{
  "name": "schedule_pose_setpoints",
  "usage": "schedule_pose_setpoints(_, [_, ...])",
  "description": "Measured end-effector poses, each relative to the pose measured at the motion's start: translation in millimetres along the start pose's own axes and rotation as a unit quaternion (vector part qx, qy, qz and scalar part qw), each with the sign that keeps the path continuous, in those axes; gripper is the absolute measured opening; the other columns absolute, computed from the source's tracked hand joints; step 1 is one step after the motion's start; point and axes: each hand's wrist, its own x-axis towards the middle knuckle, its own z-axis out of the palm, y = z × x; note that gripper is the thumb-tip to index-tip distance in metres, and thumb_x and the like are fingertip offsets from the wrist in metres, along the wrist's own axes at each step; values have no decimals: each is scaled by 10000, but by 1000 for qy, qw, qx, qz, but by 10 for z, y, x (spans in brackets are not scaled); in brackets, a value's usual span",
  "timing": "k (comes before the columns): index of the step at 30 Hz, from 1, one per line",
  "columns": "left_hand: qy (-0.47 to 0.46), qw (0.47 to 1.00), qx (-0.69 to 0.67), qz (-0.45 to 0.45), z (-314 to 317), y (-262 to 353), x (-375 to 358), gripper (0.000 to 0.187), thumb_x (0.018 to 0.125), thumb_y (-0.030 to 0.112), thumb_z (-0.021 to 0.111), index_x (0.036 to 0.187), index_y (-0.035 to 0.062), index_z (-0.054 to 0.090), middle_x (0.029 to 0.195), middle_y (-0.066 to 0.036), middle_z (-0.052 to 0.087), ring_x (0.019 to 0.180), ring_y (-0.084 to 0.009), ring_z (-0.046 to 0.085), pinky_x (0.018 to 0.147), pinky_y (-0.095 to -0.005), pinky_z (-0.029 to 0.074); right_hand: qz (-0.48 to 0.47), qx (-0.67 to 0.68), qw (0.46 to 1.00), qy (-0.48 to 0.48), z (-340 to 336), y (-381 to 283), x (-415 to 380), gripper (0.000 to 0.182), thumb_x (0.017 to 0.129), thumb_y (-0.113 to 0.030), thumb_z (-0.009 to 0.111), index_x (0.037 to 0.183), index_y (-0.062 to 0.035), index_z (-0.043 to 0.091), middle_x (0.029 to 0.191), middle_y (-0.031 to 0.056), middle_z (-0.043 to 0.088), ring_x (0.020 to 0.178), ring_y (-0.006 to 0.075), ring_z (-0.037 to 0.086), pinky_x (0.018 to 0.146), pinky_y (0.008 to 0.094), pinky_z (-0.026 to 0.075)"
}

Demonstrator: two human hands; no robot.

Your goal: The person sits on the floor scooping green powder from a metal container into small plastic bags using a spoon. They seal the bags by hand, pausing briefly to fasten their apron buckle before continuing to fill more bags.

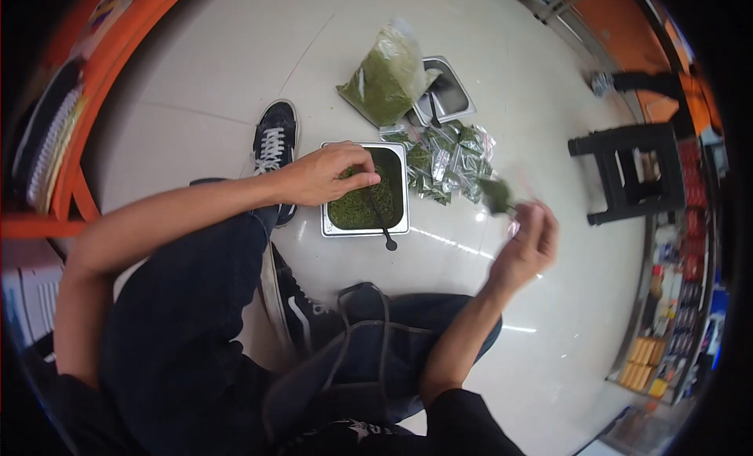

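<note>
A square metal container [405, 213] on the floor holds chopped green herb. Over it is my left hand [337, 173], its fingers pinched at the top of a dark spoon [379, 213] that lies across the container. To the right, my right hand [529, 244] is raised above the floor, its fingers closed on a small clear bag [496, 195] with green contents, blurred by motion. Between the hands and further off lies a pile of small filled bags [443, 162]. Behind that pile stands a large plastic bag of green herb [380, 79].
A second metal container [447, 91] with a dark utensil sits beside the large bag. A black stool [631, 173] stands at the right, near stocked shelves [667, 322]. An orange shelf [118, 56] is at the left. A person's foot [602, 82] shows at the upper right.
</note>
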Motion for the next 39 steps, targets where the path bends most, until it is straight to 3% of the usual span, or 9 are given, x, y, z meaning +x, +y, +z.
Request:
schedule_pose_setpoints(3, [-52,991,89,84,0,-126,-83,225,943,218,666,979,-1,636,1058,-95,622,1006,-234,601,879,-361,495,-39,69,997,12,-255,-100,321,172,979,-77,619,1074,62,659,938,122,696,858,156,652,754,258,519])
schedule_pose_setpoints(8, [-38,991,54,115,8,-120,-137,273,945,251,657,866,-6,700,1100,-116,627,1053,-254,603,915,-368,486,125,59,990,26,-165,526,750,341,981,-138,633,1190,131,615,1073,185,684,919,204,672,794,289,554])
schedule_pose_setpoints(12, [-78,992,57,77,-88,65,-148,306,949,266,656,833,-11,714,1105,-118,630,1059,-257,602,915,-370,486,207,-131,965,-91,-83,944,582,453,993,-273,621,1154,149,642,1039,189,713,864,213,696,793,307,555])
schedule_pose_setpoints(18, [-92,984,77,129,-83,-133,-192,291,901,268,707,791,-2,710,1096,-128,642,998,-277,625,898,-385,494,80,-400,897,-171,-697,542,-796,341,979,-239,622,1092,72,707,925,165,751,858,197,716,773,312,534])
schedule_pose_setpoints(20, [-82,979,80,168,-115,-140,-203,247,884,239,718,816,1,709,1076,-122,654,991,-275,634,868,-385,503,74,-542,794,-266,-1071,492,-1140,318,954,-219,641,1074,68,710,914,217,740,819,262,735,750,331,546])
schedule_pose_setpoints(23, [-131,980,117,90,-156,-82,-291,268,898,260,706,841,-2,708,1060,-114,665,993,-272,643,844,-385,506,96,-395,881,-244,-907,237,-1208,327,941,-240,627,1069,46,718,932,245,719,862,371,722,786,413,553])
schedule_pose_setpoints(30, [-169,963,201,54,-346,-485,-391,436,886,392,729,797,-33,688,719,-166,672,642,-259,646,653,-359,520,-18,-460,850,-256,-877,179,-1270,284,935,-232,628,1063,0,732,939,210,722,899,390,696,835,428,534])
schedule_pose_setpoints(33, [-205,951,227,35,-536,-692,-625,393,851,391,770,842,4,698,826,-132,687,808,-215,662,761,-344,529,11,-373,895,-245,-931,-88,-1392,261,933,-182,640,1033,44,726,990,257,698,929,389,700,832,399,542])
schedule_pose_setpoints(39, [-185,964,188,1,-676,-673,-943,350,739,180,854,973,10,656,995,-97,683,1019,-222,644,962,-334,479,84,-283,940,-172,-1387,-1011,-1983,237,944,-139,665,1098,35,715,974,158,753,913,195,725,818,276,532])
